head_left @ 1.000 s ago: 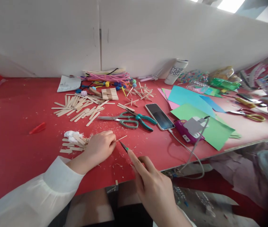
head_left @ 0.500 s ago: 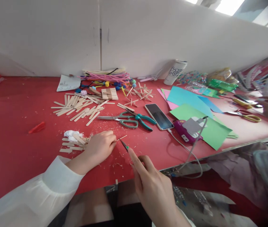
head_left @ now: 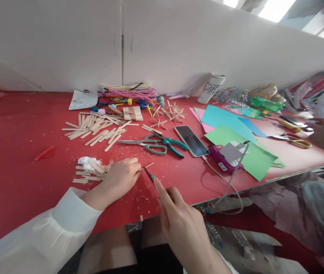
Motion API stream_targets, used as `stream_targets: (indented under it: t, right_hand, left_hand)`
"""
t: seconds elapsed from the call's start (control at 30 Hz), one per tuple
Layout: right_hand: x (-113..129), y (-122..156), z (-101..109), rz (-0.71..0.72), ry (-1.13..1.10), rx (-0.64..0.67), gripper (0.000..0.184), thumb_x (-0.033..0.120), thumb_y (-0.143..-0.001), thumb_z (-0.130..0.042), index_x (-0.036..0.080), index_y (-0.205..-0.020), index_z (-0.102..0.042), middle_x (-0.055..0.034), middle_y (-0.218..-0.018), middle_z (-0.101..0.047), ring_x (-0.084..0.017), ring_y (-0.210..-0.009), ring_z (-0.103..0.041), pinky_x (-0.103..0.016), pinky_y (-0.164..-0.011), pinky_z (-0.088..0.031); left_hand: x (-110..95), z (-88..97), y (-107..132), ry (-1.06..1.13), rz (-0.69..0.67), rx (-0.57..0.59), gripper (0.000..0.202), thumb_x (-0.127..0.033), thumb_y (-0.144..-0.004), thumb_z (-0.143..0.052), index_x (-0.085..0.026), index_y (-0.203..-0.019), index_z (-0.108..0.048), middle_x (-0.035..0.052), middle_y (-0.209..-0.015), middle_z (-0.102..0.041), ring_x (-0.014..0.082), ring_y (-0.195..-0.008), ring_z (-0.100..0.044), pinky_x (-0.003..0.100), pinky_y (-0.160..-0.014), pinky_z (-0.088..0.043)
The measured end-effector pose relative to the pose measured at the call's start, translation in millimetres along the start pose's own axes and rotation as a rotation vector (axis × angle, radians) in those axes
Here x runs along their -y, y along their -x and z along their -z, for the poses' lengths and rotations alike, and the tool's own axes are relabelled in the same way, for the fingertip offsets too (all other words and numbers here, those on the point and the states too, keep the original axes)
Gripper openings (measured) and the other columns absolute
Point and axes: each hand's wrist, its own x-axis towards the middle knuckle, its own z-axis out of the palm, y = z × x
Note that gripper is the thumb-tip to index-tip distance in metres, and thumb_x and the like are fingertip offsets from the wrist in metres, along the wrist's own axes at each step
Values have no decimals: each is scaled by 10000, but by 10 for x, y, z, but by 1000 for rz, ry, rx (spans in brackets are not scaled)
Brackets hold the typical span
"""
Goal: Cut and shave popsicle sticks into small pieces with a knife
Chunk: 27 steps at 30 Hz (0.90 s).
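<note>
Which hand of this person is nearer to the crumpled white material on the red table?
Left. The left hand is just to the right of the crumpled white material, slightly lower in the picture; the right hand is farther right and much lower.

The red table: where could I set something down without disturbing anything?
The broadest bare patch of the red table is at the left, around the red scrap, left of the craft sticks and white wad. A smaller one lies between the pliers, white cable and right hand, which holds a pointed tool. Crowding is worst behind the scissors and around colored sheets.
</note>
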Motion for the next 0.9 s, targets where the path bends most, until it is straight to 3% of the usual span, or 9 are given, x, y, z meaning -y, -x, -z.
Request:
stream_targets:
  t: [0.27, 0.63, 0.9]
  right_hand:
    - [7, -11, 19, -16, -13, 48, 494, 82, -759, -413, 133, -1234, -539, -39, -745, -629, -114, -389, -568, -205, -313, -366]
    - [1, -18, 40, 0, -41, 17, 482, 70, -771, -384, 114, -1226, -537, -38, -738, -623, -120, -403, -581, -209, -328, -400]
    - [17, -38, 55, -5, -1, 51, 477, 81, -759, -445, 119, -1224, -543, -32, -736, -626, -122, -385, -576, -210, -312, -391]
  left_hand:
    - [-1, 7, -3, 5, 4, 5, 154, -140, -836, -516, -168, -713, -603, 22, -765, -592, 170, -748, -579, 264, -583, -353]
    - [-8, 10, -9, -14, 12, 12, 148, -155, -841, -519, -171, -719, -601, 22, -777, -601, 172, -762, -588, 264, -586, -359]
    - [-15, 22, -1, -10, 8, 20, 158, -148, -846, -505, -170, -722, -600, 29, -782, -607, 174, -766, -589, 261, -596, -367]
